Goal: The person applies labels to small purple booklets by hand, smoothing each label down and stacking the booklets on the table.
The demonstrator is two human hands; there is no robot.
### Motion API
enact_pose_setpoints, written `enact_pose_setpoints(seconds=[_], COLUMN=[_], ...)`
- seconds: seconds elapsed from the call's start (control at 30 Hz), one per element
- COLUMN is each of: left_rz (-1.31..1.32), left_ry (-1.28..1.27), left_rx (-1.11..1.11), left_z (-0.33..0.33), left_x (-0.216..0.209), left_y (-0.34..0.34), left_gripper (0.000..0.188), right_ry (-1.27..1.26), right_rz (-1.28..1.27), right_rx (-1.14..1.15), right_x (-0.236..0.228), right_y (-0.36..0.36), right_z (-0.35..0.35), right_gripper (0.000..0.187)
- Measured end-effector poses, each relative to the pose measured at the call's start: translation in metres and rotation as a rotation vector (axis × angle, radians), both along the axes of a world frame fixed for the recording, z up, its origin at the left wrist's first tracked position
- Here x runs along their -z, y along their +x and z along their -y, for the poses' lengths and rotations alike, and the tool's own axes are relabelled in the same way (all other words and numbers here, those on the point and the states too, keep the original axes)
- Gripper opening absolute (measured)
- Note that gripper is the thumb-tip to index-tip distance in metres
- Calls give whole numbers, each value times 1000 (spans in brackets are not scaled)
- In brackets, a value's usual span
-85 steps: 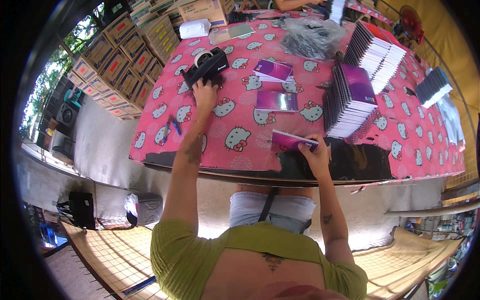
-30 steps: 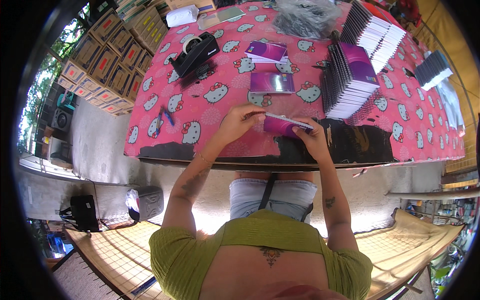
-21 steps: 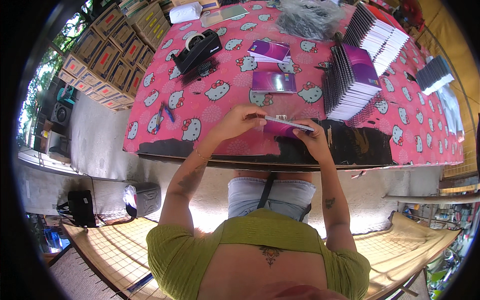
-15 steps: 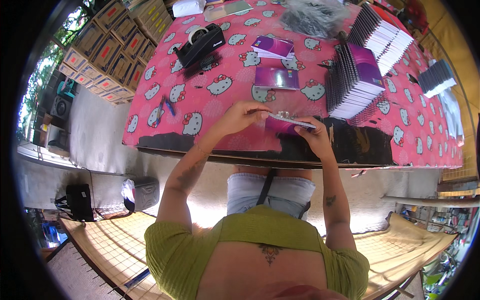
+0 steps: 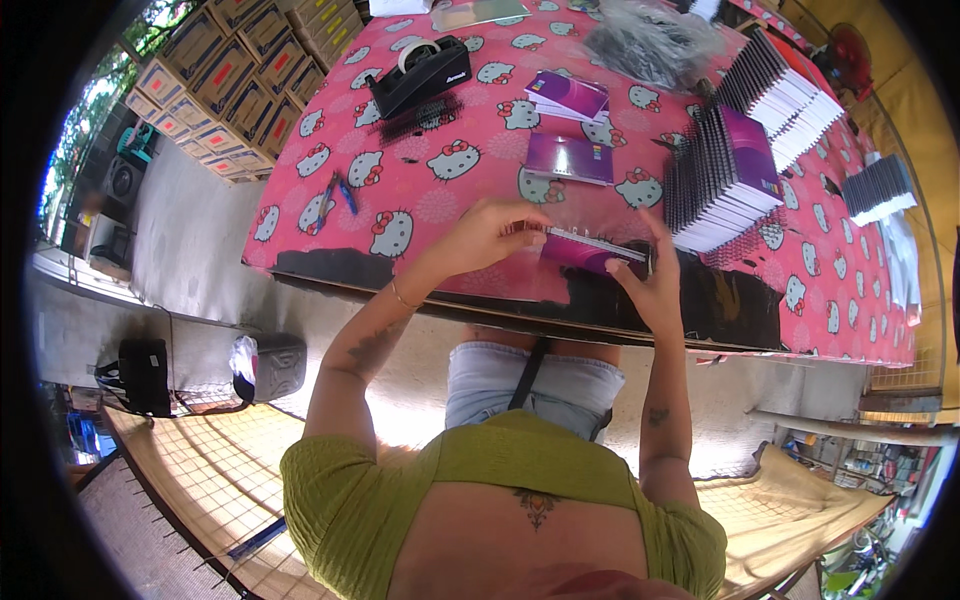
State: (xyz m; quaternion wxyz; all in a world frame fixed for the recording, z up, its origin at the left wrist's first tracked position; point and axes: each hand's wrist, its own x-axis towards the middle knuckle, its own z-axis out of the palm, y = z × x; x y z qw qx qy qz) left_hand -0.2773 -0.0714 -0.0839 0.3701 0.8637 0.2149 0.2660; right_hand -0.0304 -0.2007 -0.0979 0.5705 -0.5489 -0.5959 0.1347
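Observation:
At the table's front edge, a small purple-covered notebook [image 5: 585,255] is tilted, its white page edge and a row of wire binding loops facing up. My left hand [image 5: 495,238] is closed in a pinch at its left end; what exactly lies between the fingertips is partly hidden. My right hand [image 5: 655,285] is spread around the right end, thumb against the purple cover and index finger stretched upward. Just beyond lies another purple notebook [image 5: 568,158], with purple booklets [image 5: 565,95] behind it. To the right stands a tall row of spiral-bound notebooks [image 5: 725,180].
A black tape dispenser [image 5: 420,80] and pens [image 5: 335,195] are on the left of the pink patterned table cover [image 5: 440,200]. Clear plastic wrap [image 5: 655,45] sits at the back. More bound notebooks [image 5: 780,95] stand far right. Stacked cardboard boxes [image 5: 225,90] are beyond the table's left side.
My right hand has loosened from the notebook's right end, its index finger now raised and its fingers apart. My left hand still pinches the left end. The view has shifted slightly.

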Motion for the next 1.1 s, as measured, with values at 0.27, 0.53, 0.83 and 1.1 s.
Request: enact_pose_setpoints(seconds=[0.27,0.53,0.83,1.1], left_rz=[78,34,54,13], left_ry=[-93,87,105,310], left_rx=[-38,-66,-70,-76], left_z=[3,9,11,22], left_x=[6,2,-3,-4], left_y=[2,-5,-4,8], left_gripper=[21,18,16,17], right_ry=[-122,-163,-177,-211], right_rz=[600,403,346,707], right_rx=[-107,-153,-168,-84], right_x=[-20,-19,-18,-20], right_y=[-46,-51,-48,-24], right_z=[-31,-29,-29,-12], right_gripper=[27,20,21,21])
